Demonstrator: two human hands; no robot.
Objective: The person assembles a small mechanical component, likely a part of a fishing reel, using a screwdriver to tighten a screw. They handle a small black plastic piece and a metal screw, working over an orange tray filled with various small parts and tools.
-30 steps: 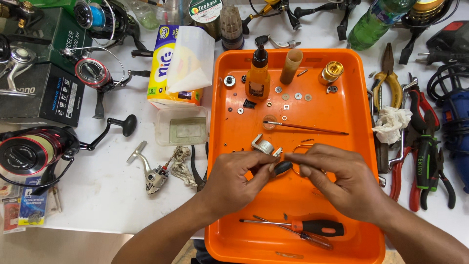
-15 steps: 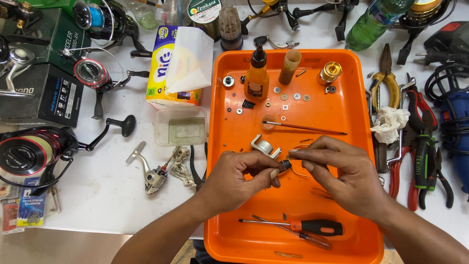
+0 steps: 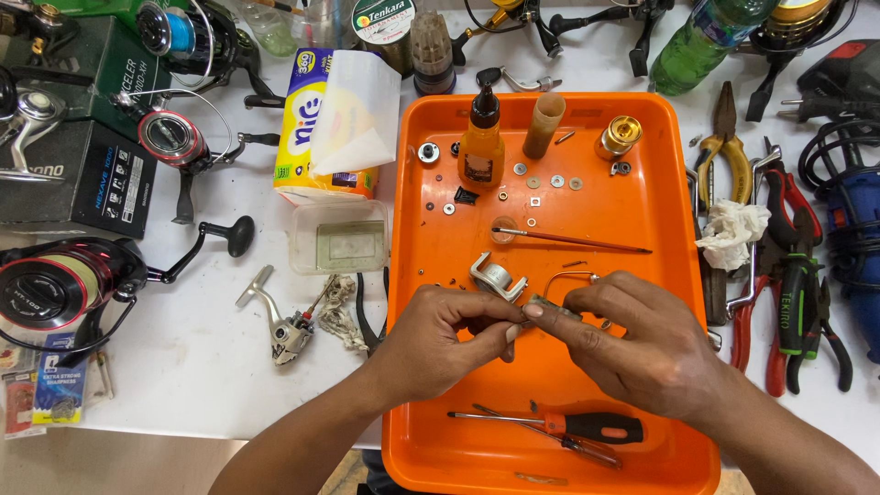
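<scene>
Metal reel part (image 3: 548, 310) pinched between our left hand (image 3: 438, 341) and right hand (image 3: 634, 341), fingertips of both closed on it, over the middle of the orange tray (image 3: 669, 197). Just up-tray from the hands: a grey metal bracket (image 3: 496, 276) and a thin brush (image 3: 573, 240); just below them, an orange-and-black screwdriver (image 3: 568, 424). Orange oil bottle (image 3: 480, 142) and washers (image 3: 548, 181) near the tray's far edge; pliers (image 3: 724, 147) off its right side.

Small grey metal part (image 3: 541, 307) pinched between left hand (image 3: 440, 339) and right hand (image 3: 642, 353): mostly covered by fingertips, shape unclear, the grip itself hidden. Tiny washers on orange plastic tray (image 3: 660, 211) too small to tell apart. Green plastic bottle (image 3: 701, 41) and blue power tool (image 3: 852, 247) cut by frame edges.
</scene>
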